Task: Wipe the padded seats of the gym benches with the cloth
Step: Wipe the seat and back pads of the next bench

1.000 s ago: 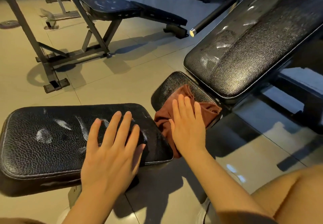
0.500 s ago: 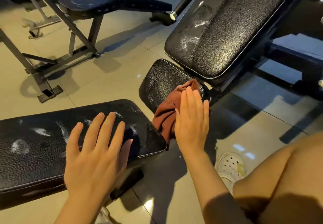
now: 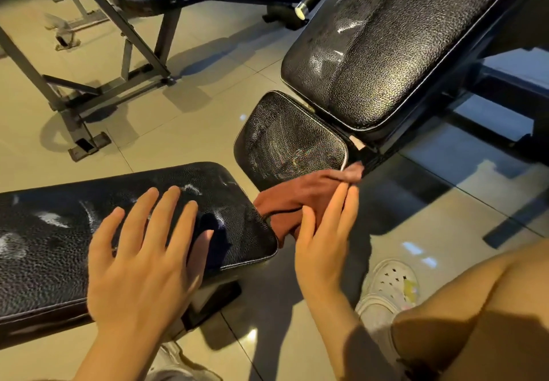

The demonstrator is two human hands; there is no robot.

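Right hand (image 3: 322, 242), fingers straight and together, presses the cloth (image 3: 292, 202) at the near edge of the small seat pad (image 3: 288, 140), centre frame. That pad shows smear arcs; probably nearly wiped. Left hand (image 3: 142, 264), fingers spread, rests on the flat bench pad (image 3: 59, 247), lower left, streaked, likely pending. Backrest (image 3: 386, 38), upper right, smudged too.

Seat pad (image 3: 291, 140): black pebbled leatherette, streaky sheen. Cloth (image 3: 300, 199): soft matt rust-brown fabric. Floor tiles (image 3: 190, 131): glossy beige.
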